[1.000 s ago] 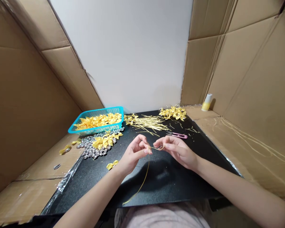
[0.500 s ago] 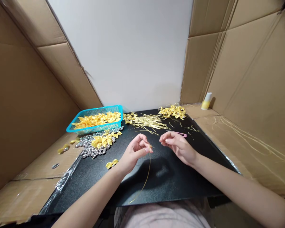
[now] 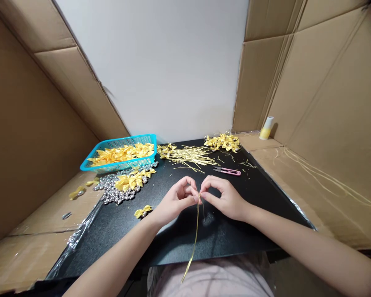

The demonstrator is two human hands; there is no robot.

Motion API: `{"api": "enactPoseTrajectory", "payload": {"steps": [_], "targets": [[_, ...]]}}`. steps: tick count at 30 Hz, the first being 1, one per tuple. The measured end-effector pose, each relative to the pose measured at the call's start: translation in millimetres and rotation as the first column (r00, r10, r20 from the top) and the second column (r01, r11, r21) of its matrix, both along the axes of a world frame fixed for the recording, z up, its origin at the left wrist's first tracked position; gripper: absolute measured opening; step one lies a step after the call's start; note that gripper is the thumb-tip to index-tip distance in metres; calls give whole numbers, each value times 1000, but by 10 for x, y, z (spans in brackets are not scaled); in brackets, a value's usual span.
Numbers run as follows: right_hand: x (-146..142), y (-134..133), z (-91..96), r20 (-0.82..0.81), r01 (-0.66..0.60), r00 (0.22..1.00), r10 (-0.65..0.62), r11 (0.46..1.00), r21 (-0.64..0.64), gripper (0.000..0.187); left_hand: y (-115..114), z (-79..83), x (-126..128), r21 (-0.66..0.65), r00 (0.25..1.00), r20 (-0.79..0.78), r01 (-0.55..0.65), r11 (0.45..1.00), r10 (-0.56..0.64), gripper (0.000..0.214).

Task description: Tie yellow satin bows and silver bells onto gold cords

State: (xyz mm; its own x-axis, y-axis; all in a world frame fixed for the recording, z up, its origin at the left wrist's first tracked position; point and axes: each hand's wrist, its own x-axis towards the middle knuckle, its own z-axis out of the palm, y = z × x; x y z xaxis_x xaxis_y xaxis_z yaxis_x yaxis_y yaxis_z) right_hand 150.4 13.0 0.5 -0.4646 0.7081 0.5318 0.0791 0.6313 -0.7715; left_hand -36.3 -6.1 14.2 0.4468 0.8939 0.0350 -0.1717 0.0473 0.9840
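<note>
Both my hands meet above the black mat (image 3: 235,231). My left hand (image 3: 174,202) pinches the top of a thin gold string (image 3: 194,243), which hangs down toward my lap. My right hand (image 3: 224,198) pinches the same string at its top end, fingertip to fingertip with the left. A small knot or tiny piece sits at the pinch point; I cannot make it out. A single yellow bow (image 3: 142,211) lies on the mat just left of my left hand.
A teal basket (image 3: 89,165) of yellow bows stands at the back left, beside silver beads (image 3: 111,194) topped with bows. Cut gold strings (image 3: 191,156), a pile of finished pieces (image 3: 223,142), pink snips (image 3: 228,170) and a small spool (image 3: 266,128) lie farther back. Cardboard walls enclose the place.
My right hand had let go and drawn away to the right; now it is back at the left hand, pinching the string's top. The string hangs straighter. The view has tilted slightly.
</note>
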Motion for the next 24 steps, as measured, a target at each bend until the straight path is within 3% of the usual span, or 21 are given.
{"api": "enactPoseTrajectory", "payload": {"steps": [4,7,13,24], "targets": [[3,9,-14,20,49,999,-50,996,72,13,10,-5,1,-20,1000,-16,6,1000,-7,30],[19,51,-31,-23,152,988,-151,983,102,14,19,-19,0,-26,999,-33,15,1000,-15,31],[74,140,-33,-101,378,922,-375,926,16,15,18,-23,4,-34,998,-57,3,999,-5,32],[85,152,-56,-90,292,948,-305,947,-134,9,12,-1,0,-43,998,-57,-18,999,15,23]]}}
